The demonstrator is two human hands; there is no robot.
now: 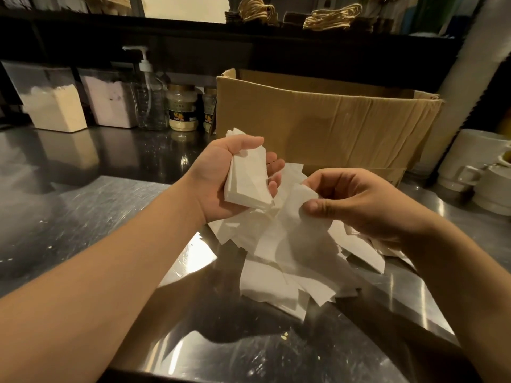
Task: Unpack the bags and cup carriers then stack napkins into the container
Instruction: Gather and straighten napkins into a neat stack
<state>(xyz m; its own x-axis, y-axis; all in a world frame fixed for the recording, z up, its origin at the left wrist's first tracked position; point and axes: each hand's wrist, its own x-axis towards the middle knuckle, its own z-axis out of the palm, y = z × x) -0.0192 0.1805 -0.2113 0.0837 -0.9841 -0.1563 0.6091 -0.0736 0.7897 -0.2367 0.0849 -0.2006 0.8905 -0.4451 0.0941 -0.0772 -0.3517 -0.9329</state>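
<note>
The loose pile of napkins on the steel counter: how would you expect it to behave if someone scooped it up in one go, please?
The pile of napkins probably scatters: the sheets lie fanned at odd angles. They look thin and floppy; the napkin pinched by the right hand droops. The squared stack in the left hand grip seems to hold its shape better.

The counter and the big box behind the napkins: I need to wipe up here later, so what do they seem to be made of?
The counter looks like stainless steel, brushed: it mirrors the lights and shows fine scratches. The box looks like plain brown corrugated cardboard, matte, creased along its wall, with a bent flap; keep it dry.
</note>
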